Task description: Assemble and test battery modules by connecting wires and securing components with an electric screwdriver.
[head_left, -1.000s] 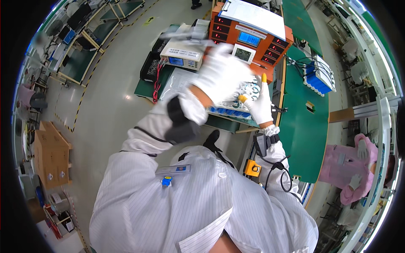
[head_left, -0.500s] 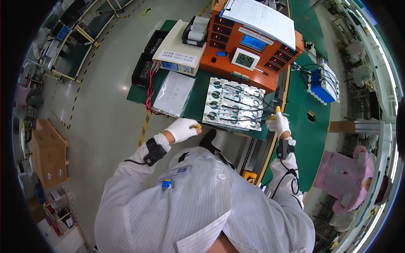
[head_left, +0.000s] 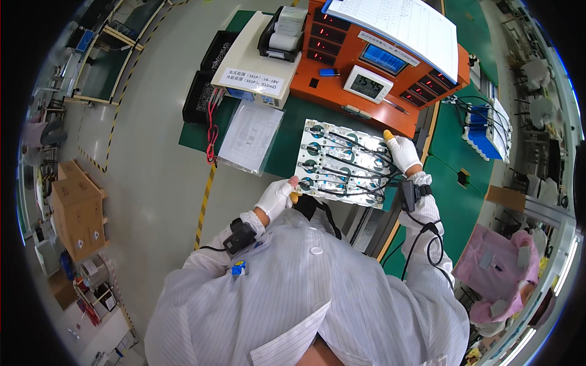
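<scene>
A battery pack (head_left: 342,163) with a silver top, round blue-green spots and several black cables lies at the table's near edge. My left hand (head_left: 278,198), in a white glove with bare or yellow-tipped fingers, is closed on its near left corner. The thumb rests at the top edge and the fingers curl below it. My right hand (head_left: 401,151), gloved alike, is closed round the pack's right side near the far corner. Its yellow-tipped finger points away from me, and its other fingers are partly hidden. The black cables run together toward my right wrist.
Behind the pack stands an orange test unit (head_left: 329,91) with red displays, a small clock (head_left: 367,84) and a clipboard (head_left: 397,30). At left are a cream meter (head_left: 253,61), red leads (head_left: 212,134) and a sleeved sheet (head_left: 250,137). A blue pack (head_left: 485,131) sits right; a pink-clad person (head_left: 503,268) is beyond.
My left hand has moved right onto the pack's near left corner. My right hand has gone from the cable ends to the pack's right side. The head view has shifted a little.
</scene>
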Demonstrator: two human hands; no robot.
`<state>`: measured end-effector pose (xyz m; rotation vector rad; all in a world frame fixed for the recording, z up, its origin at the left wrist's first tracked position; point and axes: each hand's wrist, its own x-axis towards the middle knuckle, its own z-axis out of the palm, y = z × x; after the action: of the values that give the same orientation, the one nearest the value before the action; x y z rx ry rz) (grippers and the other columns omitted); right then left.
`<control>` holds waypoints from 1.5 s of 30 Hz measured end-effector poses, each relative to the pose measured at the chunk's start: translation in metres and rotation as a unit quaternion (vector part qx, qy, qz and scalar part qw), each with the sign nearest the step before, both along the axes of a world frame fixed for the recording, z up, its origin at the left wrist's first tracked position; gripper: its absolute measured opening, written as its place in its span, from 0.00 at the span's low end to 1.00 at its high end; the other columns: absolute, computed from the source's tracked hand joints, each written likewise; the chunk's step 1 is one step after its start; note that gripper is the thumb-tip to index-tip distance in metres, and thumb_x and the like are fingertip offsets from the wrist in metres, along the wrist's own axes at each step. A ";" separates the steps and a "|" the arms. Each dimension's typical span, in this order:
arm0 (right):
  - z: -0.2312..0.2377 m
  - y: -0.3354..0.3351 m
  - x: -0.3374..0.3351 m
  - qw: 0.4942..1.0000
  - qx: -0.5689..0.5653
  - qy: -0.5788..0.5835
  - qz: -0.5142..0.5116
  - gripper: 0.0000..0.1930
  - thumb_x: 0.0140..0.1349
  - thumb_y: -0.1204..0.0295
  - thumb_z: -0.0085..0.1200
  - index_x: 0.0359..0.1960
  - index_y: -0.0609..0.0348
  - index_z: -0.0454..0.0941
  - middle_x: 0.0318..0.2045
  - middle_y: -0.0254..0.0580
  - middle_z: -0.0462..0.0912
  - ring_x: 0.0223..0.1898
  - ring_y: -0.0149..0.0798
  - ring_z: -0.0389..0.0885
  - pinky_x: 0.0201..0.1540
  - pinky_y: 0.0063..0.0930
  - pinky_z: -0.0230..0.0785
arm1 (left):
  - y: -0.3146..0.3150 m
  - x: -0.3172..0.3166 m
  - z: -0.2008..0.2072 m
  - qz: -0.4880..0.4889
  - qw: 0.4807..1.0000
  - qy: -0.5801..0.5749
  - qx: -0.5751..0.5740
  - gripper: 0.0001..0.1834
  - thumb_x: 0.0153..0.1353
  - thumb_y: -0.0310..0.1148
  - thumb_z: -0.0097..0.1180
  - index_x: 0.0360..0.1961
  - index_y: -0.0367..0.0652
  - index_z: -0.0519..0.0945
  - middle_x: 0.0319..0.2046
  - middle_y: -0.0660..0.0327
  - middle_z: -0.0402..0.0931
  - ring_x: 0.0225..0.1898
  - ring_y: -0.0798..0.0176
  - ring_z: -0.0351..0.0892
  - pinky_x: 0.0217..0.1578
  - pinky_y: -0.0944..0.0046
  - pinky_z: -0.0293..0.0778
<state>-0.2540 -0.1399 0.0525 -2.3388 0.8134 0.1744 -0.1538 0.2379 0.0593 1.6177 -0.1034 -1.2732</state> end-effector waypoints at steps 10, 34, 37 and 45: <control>-0.007 0.062 -0.095 0.918 0.287 -0.137 -0.239 0.23 0.67 0.54 0.53 0.20 0.59 0.74 0.14 0.31 0.73 0.16 0.24 0.67 0.21 0.22 0.58 | -0.026 0.062 -0.016 0.081 0.985 -0.135 -0.063 0.33 0.65 0.63 0.48 0.23 0.40 0.79 0.21 0.66 0.75 0.26 0.71 0.72 0.30 0.68 0.65; -0.002 0.183 -0.138 0.888 0.383 -0.078 -0.243 0.19 0.64 0.63 0.60 0.46 0.70 0.79 0.38 0.43 0.85 0.38 0.30 0.81 0.47 0.23 0.71 | -0.134 0.129 0.031 -0.181 0.851 -0.492 0.031 0.29 0.64 0.58 0.48 0.36 0.38 0.80 0.34 0.43 0.81 0.41 0.39 0.79 0.42 0.50 0.73; 0.008 0.214 -0.125 0.928 0.325 -0.067 -0.171 0.30 0.62 0.60 0.61 0.56 0.74 0.71 0.49 0.53 0.82 0.50 0.38 0.80 0.55 0.27 0.68 | -0.055 0.091 0.050 -0.175 0.902 -0.394 -0.037 0.17 0.65 0.44 0.54 0.31 0.39 0.81 0.28 0.50 0.81 0.32 0.52 0.83 0.34 0.58 0.74; -0.009 0.267 -0.101 0.907 0.179 -0.244 -0.292 0.12 0.64 0.74 0.56 0.45 0.70 0.78 0.35 0.39 0.84 0.36 0.24 0.76 0.43 0.22 0.70 | 0.019 -0.037 -0.022 -0.282 0.919 -0.238 -0.139 0.21 0.68 0.37 0.50 0.56 0.34 0.74 0.47 0.52 0.81 0.48 0.57 0.79 0.51 0.64 0.71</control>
<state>-0.3548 0.1266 0.0435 -1.6031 1.0684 -0.4644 -0.1906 0.2570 0.0373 1.6662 -1.0733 -1.1746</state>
